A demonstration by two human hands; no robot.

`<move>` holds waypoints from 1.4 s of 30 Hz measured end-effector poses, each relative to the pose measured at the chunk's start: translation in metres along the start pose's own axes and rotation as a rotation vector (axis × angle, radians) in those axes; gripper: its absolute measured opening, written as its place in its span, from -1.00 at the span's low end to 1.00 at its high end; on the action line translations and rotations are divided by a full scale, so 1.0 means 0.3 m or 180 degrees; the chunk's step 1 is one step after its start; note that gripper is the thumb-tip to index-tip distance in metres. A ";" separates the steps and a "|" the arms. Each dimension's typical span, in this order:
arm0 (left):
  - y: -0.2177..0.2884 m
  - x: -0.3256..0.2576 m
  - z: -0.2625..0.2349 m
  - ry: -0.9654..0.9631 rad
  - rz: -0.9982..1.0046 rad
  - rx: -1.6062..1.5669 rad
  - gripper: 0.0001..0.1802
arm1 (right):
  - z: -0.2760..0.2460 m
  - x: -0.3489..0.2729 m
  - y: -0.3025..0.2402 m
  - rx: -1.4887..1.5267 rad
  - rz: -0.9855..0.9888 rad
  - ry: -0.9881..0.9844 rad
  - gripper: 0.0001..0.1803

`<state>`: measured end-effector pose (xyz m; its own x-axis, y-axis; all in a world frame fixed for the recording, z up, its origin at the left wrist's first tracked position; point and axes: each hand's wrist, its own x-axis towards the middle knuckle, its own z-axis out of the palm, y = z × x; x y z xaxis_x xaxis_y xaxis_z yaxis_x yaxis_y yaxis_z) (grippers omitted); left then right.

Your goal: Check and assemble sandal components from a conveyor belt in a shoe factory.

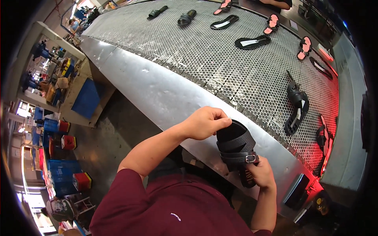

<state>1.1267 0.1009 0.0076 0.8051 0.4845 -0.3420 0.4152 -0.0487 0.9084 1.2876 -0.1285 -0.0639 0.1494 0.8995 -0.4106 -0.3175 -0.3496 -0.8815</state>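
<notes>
Black sandal (237, 146) hangs between both hands over the near metal rim (138, 80) of the honeycomb-mesh bench (185, 59), the left hand (206, 124) pinching its toe edge between thumb and curled fingers, the right hand (260, 173) clasping it near the buckle (251, 158). Handling or checking the toe seems the step in hand; the next move probably calls for a steady right-hand hold while the left works that edge.

Black sandal (237, 147) held over the near metal edge (138, 82) of a conveyor (169, 47), left hand (205, 124) pinching its toe, right hand (261, 173) gripping beside its buckled strap (240, 158), pink-lined sandals (271, 24) near the far edge, red glow (330, 133) toward the right end
</notes>
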 end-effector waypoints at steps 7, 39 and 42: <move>-0.052 0.001 0.033 -0.0096 0.0153 -0.0381 -0.72 | -0.034 -0.036 0.014 0.0047 0.0020 -0.0093 -0.89; -0.231 -0.099 0.151 0.1312 0.1154 0.2074 -0.57 | -0.139 -0.173 0.173 -0.1071 -0.0290 0.1338 -0.61; -0.030 -0.041 0.295 -0.0252 0.2165 0.2900 -0.40 | -0.143 -0.196 0.153 -0.1129 -0.0106 0.1373 -0.64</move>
<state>1.1505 0.0180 -0.0175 0.9920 0.0603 0.1111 0.0095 -0.9120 0.4100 1.3044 -0.2086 -0.0902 0.5472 0.7489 -0.3739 0.0174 -0.4568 -0.8894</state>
